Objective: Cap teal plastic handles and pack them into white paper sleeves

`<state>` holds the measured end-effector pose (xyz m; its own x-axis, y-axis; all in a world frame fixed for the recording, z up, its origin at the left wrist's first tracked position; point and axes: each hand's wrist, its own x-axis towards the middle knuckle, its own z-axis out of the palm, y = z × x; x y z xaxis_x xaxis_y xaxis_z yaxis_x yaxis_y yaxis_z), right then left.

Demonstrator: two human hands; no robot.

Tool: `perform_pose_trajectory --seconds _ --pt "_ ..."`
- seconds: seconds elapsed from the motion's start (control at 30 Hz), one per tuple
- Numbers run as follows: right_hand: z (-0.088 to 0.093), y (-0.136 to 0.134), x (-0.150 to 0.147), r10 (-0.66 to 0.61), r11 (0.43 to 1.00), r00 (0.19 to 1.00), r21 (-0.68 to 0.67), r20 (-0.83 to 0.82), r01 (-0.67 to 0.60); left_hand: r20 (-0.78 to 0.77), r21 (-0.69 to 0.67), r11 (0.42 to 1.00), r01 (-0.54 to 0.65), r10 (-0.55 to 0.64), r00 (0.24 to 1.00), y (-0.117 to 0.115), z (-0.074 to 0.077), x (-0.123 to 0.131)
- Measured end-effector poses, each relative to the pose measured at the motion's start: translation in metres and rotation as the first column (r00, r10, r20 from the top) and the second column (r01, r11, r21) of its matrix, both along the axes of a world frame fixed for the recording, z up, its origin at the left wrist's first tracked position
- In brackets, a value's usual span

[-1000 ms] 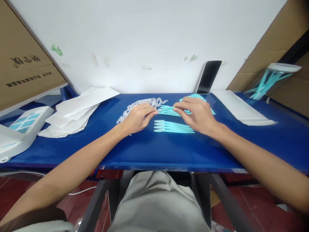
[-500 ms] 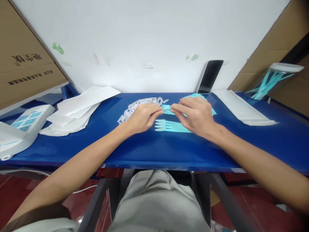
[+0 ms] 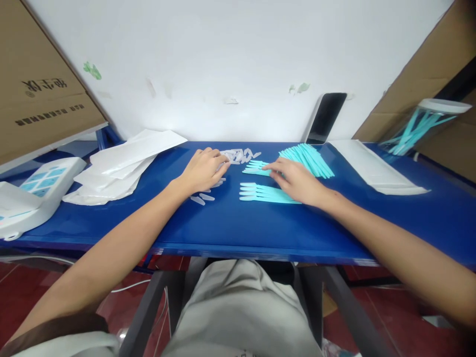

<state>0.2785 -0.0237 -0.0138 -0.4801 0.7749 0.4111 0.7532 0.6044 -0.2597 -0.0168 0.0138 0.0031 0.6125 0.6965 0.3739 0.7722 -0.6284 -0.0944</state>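
Note:
My left hand [image 3: 206,169] rests over the pile of small translucent white caps [image 3: 238,155]; its fingers are loosely bent and spread, and the fingertips are partly hidden. A few loose caps [image 3: 203,198] lie below that hand. With thumb and forefinger, my right hand [image 3: 293,179] pinches a slim turquoise stick with a pale blade-like head [image 3: 266,171] at the upper row of sticks. Nearer to me lies another row of several turquoise sticks [image 3: 266,193], heads to the left. Beyond my right hand is a fanned heap of turquoise sticks [image 3: 308,157].
White bags [image 3: 115,163] and a white case with blue compartments [image 3: 42,186] lie on the left. A phone [image 3: 327,118] leans against the wall. On the right are a clear pouch [image 3: 375,166] and a jar of turquoise sticks [image 3: 424,126]. Cardboard [image 3: 44,79] stands at left.
My hands were together over the sticks and have moved apart. The left has gone left onto the caps; the right has lowered slightly at the upper row, uncovering the heap behind.

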Motion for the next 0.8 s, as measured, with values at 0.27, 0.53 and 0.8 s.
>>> perform_pose_trajectory --seconds 0.27,0.53,0.8 --pt "0.000 -0.002 -0.005 0.084 0.992 0.993 -0.105 0.084 -0.075 -0.102 -0.048 0.995 -0.085 0.080 0.992 0.000 -0.008 0.001" --pt "0.000 -0.001 -0.001 -0.039 0.999 0.990 -0.001 0.135 0.040 -0.121 -0.102 0.993 -0.066 0.054 0.991 -0.004 -0.004 0.004" --pt "-0.004 0.009 0.005 -0.033 0.999 0.985 -0.023 0.172 0.037 -0.011 -0.082 0.996 0.021 -0.022 1.000 0.000 -0.004 0.005"
